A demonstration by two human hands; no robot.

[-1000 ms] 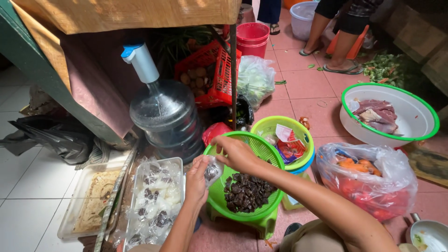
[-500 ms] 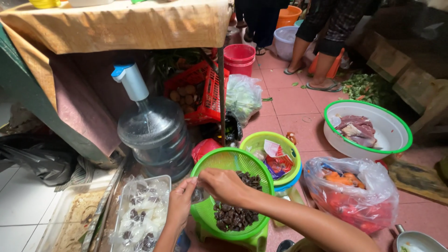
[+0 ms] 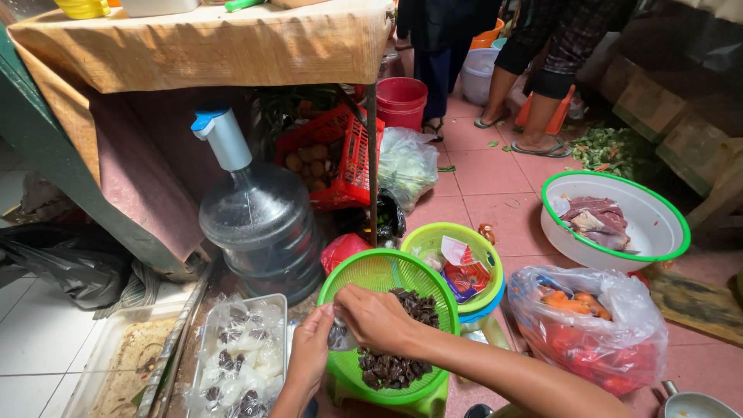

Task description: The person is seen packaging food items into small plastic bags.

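Pink tiled floor [image 3: 495, 178] crowded with tubs, a big water jug [image 3: 259, 224] under a cloth-draped tabletop [image 3: 209, 46]. Over the green colander [image 3: 387, 279] of dark pieces, my left hand [image 3: 309, 360] and right hand [image 3: 375, 317] together pinch a small clear bag [image 3: 338, 337]. A tray of filled bags [image 3: 240, 360] lies just left.

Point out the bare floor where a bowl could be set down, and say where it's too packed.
Free: pink tiles between the white bowl of meat, the red bucket and the lime basket. Crowded: around both hands at the green colander, tray of small bags and water jug.
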